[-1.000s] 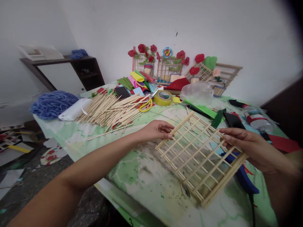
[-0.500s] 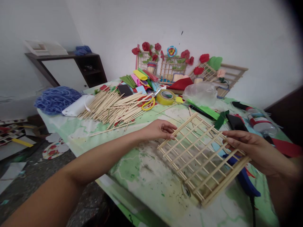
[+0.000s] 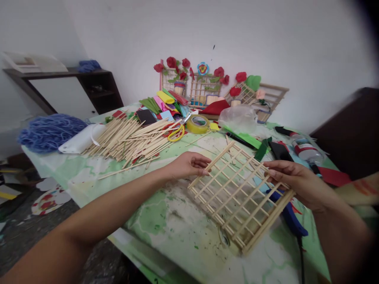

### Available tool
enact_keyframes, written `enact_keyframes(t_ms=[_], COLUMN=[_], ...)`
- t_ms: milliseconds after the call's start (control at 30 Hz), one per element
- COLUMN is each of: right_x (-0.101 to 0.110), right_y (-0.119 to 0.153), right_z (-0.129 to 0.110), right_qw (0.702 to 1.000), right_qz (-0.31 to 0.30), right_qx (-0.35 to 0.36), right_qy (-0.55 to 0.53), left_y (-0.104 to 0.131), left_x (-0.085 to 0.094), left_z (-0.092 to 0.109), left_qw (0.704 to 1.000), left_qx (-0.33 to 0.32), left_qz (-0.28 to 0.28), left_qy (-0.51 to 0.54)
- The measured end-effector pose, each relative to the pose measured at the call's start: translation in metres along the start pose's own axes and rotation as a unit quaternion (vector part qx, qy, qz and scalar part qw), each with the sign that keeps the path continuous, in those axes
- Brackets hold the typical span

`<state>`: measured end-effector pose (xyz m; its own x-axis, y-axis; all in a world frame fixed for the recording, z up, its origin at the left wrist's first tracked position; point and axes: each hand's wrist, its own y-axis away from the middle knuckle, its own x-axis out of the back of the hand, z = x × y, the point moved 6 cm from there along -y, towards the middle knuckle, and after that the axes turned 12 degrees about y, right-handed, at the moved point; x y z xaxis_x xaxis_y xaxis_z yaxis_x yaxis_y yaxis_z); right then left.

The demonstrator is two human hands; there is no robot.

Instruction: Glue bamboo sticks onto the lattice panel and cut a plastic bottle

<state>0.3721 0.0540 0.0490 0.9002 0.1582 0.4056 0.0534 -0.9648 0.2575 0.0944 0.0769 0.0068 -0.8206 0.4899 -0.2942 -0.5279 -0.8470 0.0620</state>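
A lattice of thin wooden sticks point(image 3: 222, 182) is held tilted over the table between my two hands. My left hand point(image 3: 191, 165) pinches its left edge stick between thumb and fingers. On the far right edge, my right hand point(image 3: 288, 176) grips the frame with thumb below and fingers on top. Just behind and below the lattice's right side lies a blue glue gun point(image 3: 291, 221) with a black cord, partly hidden by the sticks. A heap of loose sticks point(image 3: 118, 138) is spread left of my left hand.
Beyond the hands are yellow-handled scissors point(image 3: 177, 135), a tape roll point(image 3: 197, 124), folded coloured paper point(image 3: 166, 97) and a plastic bottle point(image 3: 308, 148). Finished lattices with red paper flowers point(image 3: 205, 88) lean on the wall. Blue yarn point(image 3: 55, 132) lies left. Another person's arm point(image 3: 359, 189) shows at right.
The whole scene has shifted left as the camera turned right, bringing another person's arm into view. Both hands keep their hold on the lattice, which has barely changed its tilt.
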Motion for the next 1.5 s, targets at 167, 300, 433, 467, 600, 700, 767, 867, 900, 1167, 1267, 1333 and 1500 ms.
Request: enact_keyframes(t_ms=[167,300,433,467,600,700,767,867,900,1167,1267,1333,1500], right_x=[0.008,0.015,0.014,0.012,0.003,-0.002,-0.001,0.0,-0.001,0.006,0.013,0.015,-0.012], right_y=[0.013,0.042,0.073,0.076,0.064,0.042,0.029,0.02,0.019,0.02,0.022,0.024,0.031], right_z=[-0.023,-0.057,-0.083,-0.086,-0.081,-0.066,-0.056,-0.046,-0.045,-0.04,-0.026,-0.008,0.042], right_qw=[0.993,0.956,0.892,0.878,0.839,0.826,0.831,0.845,0.846,0.829,0.844,0.884,0.969], right_qz=[0.036,0.11,0.188,0.194,0.227,0.249,0.265,0.253,0.248,0.327,0.381,0.383,0.179], right_qx=[0.091,0.211,0.322,0.339,0.388,0.415,0.42,0.421,0.424,0.396,0.303,0.209,0.048], right_qy=[0.061,0.169,0.257,0.277,0.307,0.289,0.25,0.212,0.208,0.22,0.225,0.17,-0.165], left_y=[0.007,0.02,0.044,0.052,0.073,0.073,0.071,0.069,0.069,0.074,0.075,0.077,0.08], left_x=[-0.006,-0.008,-0.006,-0.008,-0.029,-0.038,-0.039,-0.043,-0.045,-0.057,-0.067,-0.077,-0.099], left_z=[0.019,0.039,0.065,0.073,0.086,0.082,0.078,0.071,0.069,0.049,0.036,0.028,0.006], left_qw=[0.998,0.987,0.92,0.884,0.727,0.667,0.649,0.634,0.63,0.59,0.576,0.561,0.526], left_qx=[-0.056,-0.16,-0.349,-0.405,-0.549,-0.568,-0.569,-0.571,-0.573,-0.578,-0.567,-0.569,-0.566], left_qz=[-0.008,-0.006,0.054,0.063,0.04,0.021,0.021,0.012,0.006,-0.026,-0.043,-0.067,-0.118], left_qy=[-0.001,-0.032,-0.171,-0.224,-0.411,-0.482,-0.505,-0.521,-0.524,-0.562,-0.587,-0.597,-0.623])
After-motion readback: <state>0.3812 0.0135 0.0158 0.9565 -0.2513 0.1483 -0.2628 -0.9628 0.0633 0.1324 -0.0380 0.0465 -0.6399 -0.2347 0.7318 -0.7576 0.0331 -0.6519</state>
